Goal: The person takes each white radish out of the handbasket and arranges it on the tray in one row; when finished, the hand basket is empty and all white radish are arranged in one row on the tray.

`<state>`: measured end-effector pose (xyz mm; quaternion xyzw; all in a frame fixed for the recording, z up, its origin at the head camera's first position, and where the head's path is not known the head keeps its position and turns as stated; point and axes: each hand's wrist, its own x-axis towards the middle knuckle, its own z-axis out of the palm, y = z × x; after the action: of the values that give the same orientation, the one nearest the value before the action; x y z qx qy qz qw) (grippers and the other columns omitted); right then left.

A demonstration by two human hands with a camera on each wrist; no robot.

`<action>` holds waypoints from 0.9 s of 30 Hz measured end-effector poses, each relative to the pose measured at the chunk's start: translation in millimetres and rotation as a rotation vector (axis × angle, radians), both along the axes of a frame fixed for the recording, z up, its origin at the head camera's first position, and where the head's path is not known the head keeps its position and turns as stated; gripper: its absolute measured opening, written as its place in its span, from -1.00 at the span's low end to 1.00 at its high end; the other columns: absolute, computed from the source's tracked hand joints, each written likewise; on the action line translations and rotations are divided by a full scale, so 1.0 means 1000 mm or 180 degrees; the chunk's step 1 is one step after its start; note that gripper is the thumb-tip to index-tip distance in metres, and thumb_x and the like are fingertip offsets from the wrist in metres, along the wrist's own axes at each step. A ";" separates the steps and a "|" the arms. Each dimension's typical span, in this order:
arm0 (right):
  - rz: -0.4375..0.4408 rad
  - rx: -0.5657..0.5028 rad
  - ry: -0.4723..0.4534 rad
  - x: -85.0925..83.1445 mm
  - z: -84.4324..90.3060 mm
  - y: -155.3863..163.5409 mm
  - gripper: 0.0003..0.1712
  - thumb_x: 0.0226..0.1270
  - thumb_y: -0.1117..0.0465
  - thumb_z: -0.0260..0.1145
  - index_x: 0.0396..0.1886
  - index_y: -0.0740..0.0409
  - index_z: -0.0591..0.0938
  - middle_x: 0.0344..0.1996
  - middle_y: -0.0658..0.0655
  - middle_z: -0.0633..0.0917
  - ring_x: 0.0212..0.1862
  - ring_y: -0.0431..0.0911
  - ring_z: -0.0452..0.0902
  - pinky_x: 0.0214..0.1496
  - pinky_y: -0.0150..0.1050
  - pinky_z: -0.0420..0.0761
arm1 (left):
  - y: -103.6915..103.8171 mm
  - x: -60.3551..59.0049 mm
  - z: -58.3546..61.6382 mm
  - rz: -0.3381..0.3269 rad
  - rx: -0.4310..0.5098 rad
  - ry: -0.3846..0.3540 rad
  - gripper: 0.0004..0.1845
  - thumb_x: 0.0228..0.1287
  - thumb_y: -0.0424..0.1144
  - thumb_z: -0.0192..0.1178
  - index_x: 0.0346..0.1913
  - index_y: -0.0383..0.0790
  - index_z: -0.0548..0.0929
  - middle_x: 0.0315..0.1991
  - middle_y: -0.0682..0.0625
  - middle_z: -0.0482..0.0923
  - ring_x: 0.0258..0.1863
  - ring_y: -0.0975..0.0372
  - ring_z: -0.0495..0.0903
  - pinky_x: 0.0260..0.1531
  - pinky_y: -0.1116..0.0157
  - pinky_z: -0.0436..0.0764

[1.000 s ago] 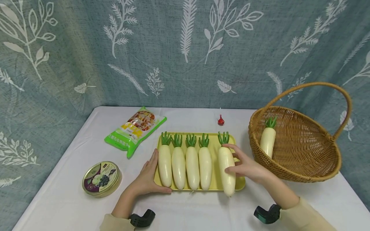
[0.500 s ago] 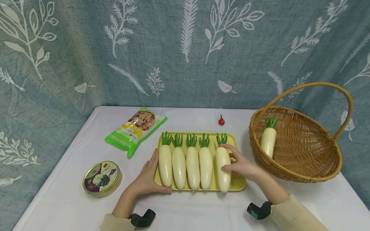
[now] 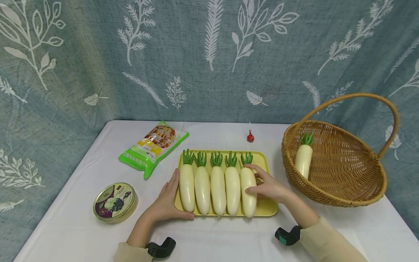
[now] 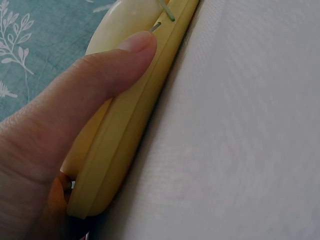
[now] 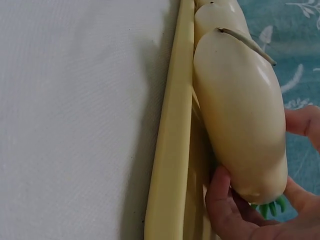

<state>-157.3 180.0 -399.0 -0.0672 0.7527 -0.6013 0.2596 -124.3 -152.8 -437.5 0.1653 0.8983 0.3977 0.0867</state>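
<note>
Several white radishes with green stalks lie side by side in a yellow tray [image 3: 267, 208]. My right hand [image 3: 270, 185] holds the rightmost white radish [image 3: 248, 191], thumb on its near part and fingers near its leafy end. In the right wrist view this radish [image 5: 242, 107] lies over the tray's front rim [image 5: 169, 150], fingers on both sides of it. My left hand [image 3: 167, 202] rests at the tray's front left corner, fingers straight along the left side beside the leftmost radish [image 3: 187, 187]. Its thumb [image 4: 117, 67] lies on the front rim in the left wrist view.
A wicker basket [image 3: 347, 171] with a tall handle stands at the right, one white radish [image 3: 304, 160] inside. A green food packet [image 3: 154, 147] lies at the back left, a round tin [image 3: 115, 202] at the left. A small red object [image 3: 250, 137] sits behind the tray.
My right hand has moved left with the rightmost radish, bringing it down into the tray close beside its neighbour. The left hand stays at the tray's corner.
</note>
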 end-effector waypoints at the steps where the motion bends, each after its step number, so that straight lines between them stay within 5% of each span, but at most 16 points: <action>1: 0.0014 0.0011 0.0020 0.000 0.000 -0.001 -0.07 0.05 0.38 0.33 0.38 0.05 0.08 0.12 0.45 0.19 -0.08 0.08 0.47 -0.19 -0.09 0.61 | 0.000 0.000 0.000 0.0000 -0.0001 -0.0001 0.53 -0.44 0.16 0.52 0.39 -0.39 -0.40 0.42 -0.27 -0.41 0.39 -0.03 -0.30 0.31 -0.04 -0.27; 11: 0.0102 0.0223 0.0202 0.001 0.004 -0.003 -0.07 0.10 0.34 0.32 0.41 0.11 0.03 0.08 0.45 0.24 -0.06 0.09 0.46 -0.18 -0.09 0.61 | 0.000 -0.001 0.000 0.0004 0.0004 0.0007 0.53 -0.44 0.16 0.52 0.39 -0.38 -0.40 0.42 -0.26 -0.41 0.40 -0.02 -0.29 0.31 -0.04 -0.27; 19: 0.0239 0.0373 0.0540 -0.001 0.004 -0.002 -0.11 0.07 0.35 0.34 0.38 0.23 0.12 0.07 0.40 0.25 -0.33 -0.08 0.39 -0.38 -0.27 0.52 | -0.001 -0.001 0.000 0.0027 -0.0009 0.0010 0.54 -0.47 0.19 0.52 0.39 -0.37 -0.39 0.43 -0.24 -0.41 0.40 0.00 -0.29 0.31 -0.03 -0.26; 27: 0.0233 0.0446 0.0601 0.000 0.002 -0.002 -0.12 0.10 0.33 0.33 0.39 0.22 0.11 0.07 0.38 0.26 -0.30 -0.06 0.34 -0.37 -0.28 0.47 | -0.001 -0.001 0.000 0.0029 -0.0008 0.0010 0.54 -0.48 0.18 0.52 0.39 -0.37 -0.39 0.43 -0.24 -0.40 0.40 -0.01 -0.29 0.31 -0.03 -0.26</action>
<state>-157.2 178.0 -396.7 -0.1326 0.8111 -0.5283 0.2133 -125.2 -153.4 -437.8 0.1618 0.8997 0.3967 0.0836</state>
